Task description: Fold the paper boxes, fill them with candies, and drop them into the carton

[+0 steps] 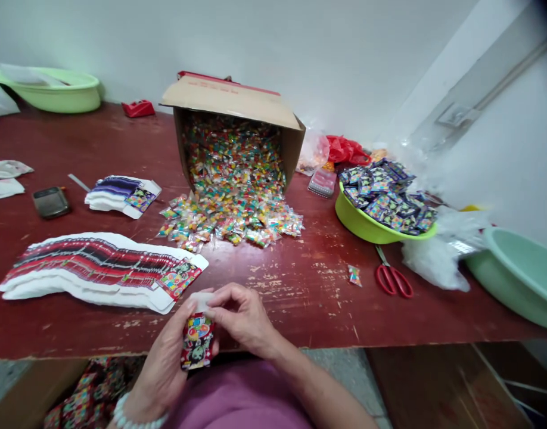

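Observation:
A small red printed candy box (197,342) with a white top flap is held upright at the table's front edge. My left hand (166,345) wraps round its side and wears a pale bead bracelet. Fingers of my right hand (242,316) pinch the white flap at the top of the box. Just beyond, a long fanned row of flat red boxes (103,262) lies on the table. Small clear packets of colourful candy (238,214) spill toward me from a cardboard box (231,98) lying on its side.
Purple boxes (121,193) and a dark handheld device (51,202) lie left. Right are a lime basin (358,220) of purple packs, red scissors (393,280), a single packet (354,275) and a pale green basin (519,274). Below the table sits a carton of red packs (86,393).

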Demonstrator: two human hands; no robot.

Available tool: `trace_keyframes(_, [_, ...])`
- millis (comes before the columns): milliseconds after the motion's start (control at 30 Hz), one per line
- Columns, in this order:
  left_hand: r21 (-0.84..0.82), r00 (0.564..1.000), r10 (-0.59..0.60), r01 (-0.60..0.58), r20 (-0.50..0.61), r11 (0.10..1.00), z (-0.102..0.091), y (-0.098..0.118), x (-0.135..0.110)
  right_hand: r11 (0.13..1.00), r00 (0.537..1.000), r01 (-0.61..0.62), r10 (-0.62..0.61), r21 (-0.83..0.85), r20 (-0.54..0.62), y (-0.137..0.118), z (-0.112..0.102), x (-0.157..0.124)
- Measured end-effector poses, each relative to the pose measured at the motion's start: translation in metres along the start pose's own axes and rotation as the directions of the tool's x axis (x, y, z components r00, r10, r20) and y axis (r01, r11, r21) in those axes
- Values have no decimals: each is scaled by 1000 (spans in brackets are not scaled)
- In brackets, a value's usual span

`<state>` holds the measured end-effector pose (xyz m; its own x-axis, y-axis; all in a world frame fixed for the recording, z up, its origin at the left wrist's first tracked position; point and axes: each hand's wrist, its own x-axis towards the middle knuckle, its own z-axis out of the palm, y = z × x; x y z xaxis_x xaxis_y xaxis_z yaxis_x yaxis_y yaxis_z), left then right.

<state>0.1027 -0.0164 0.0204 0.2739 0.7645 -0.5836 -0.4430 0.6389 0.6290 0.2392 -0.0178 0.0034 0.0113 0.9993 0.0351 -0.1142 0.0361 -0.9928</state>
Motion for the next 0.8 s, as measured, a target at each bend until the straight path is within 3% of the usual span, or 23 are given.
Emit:
trace_keyframes(67, [-10, 997, -23, 24, 70, 1000, -1, 2, 0, 1000, 1000, 0, 0, 8, 21, -4, -2, 2])
trace_keyframes(133, [16, 995, -26, 25, 96, 1000, -3, 3, 1, 986, 989, 113, -100, -123, 109, -10, -6, 3])
trace_keyframes(200, [67, 996, -16, 10, 83, 998, -5, 1, 2, 943, 962, 217, -162, -252, 221, -15, -9, 2])
trace_keyframes(267, [146, 997, 62, -68, 50, 987, -8, -1, 2, 925, 958, 214, -136, -314, 253, -17, -12, 1])
trace_keyframes(367, [273, 984, 162, -176, 71, 946, -9, -6, 1, 968, 979, 49, 2, -246, 203, -14, -12, 2])
trace_keyframes(500, [229, 992, -4, -24, 122, 973, -9, -9, 1, 967, 924, -253, 230, 38, 307, -12, -9, 5])
trace_keyframes(600, [178, 991, -24, 0, 134, 984, -11, -8, 1, 941, 908, -322, 276, 102, 314, -15, -5, 7])
trace_keyframes(667, [179, 994, 6, -25, 106, 983, -13, -7, 1, 977, 942, -213, 203, 5, 266, -16, -2, 5])
trace_keyframes(733, [176, 996, 37, -51, 84, 983, -16, -7, 0, 985, 968, 15, 28, -169, 250, -15, 1, 1])
trace_keyframes(800, [126, 994, 42, -55, 101, 990, -19, -8, 0, 925, 946, 223, -129, -306, 298, -13, 3, -6])
